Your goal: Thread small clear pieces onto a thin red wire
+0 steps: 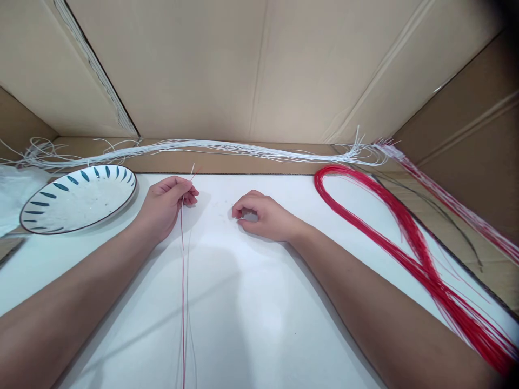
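Observation:
My left hand (171,201) is closed in a pinch on a red and white string (183,302). Short white and reddish ends poke up above the thumb, and the long part hangs down toward the near edge of the view. To its right, my right hand (263,215) is held over the white tabletop (259,324), fingers curled and thumb and index tips close together. Whether something tiny sits between those tips I cannot make out. Left of my left hand lies an oval white plate (81,202) with dark leaf-like strokes, a dark rim and tiny specks on it.
A bundle of white strings (227,146) runs along the back by the cardboard wall (203,70). On the right lies a looped bundle of red strings (365,237), with red-and-white strands (454,194) beyond it. Clear plastic (20,194) is at the far left.

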`<action>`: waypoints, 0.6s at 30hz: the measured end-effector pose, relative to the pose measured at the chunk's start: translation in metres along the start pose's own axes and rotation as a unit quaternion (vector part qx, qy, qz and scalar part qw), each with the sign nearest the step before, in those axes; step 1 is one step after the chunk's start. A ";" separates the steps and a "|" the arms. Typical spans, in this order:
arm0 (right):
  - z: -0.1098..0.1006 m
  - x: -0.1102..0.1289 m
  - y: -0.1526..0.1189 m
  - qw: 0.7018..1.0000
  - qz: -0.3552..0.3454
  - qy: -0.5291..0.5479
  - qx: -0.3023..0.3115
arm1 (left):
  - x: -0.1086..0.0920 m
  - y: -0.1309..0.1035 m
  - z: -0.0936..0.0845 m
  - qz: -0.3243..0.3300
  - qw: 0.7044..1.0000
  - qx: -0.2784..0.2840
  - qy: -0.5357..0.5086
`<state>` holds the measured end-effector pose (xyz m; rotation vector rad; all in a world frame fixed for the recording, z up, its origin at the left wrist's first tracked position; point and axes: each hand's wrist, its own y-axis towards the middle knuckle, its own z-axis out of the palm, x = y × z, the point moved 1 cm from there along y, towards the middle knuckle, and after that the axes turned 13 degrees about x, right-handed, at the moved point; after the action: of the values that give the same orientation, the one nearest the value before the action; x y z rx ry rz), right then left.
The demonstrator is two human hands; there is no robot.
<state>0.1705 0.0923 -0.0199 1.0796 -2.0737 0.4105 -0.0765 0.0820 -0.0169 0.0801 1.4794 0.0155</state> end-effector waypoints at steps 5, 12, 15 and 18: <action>-0.001 0.000 -0.004 1.000 0.001 0.002 -0.012 | 0.001 0.000 0.002 -0.005 1.000 0.002 0.002; 0.006 0.008 0.000 0.999 -0.021 -0.041 0.016 | 0.000 -0.001 0.003 -0.007 1.000 0.012 0.006; 0.007 0.005 0.000 0.999 -0.020 -0.041 0.008 | 0.000 -0.002 0.004 -0.008 1.000 0.018 0.009; 0.008 0.003 0.001 0.999 -0.024 -0.045 -0.002 | 0.000 -0.002 0.004 -0.011 1.000 0.023 0.012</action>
<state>0.1649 0.0866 -0.0228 1.1629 -2.1200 0.3395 -0.0725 0.0798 -0.0170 0.1011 1.5046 -0.0353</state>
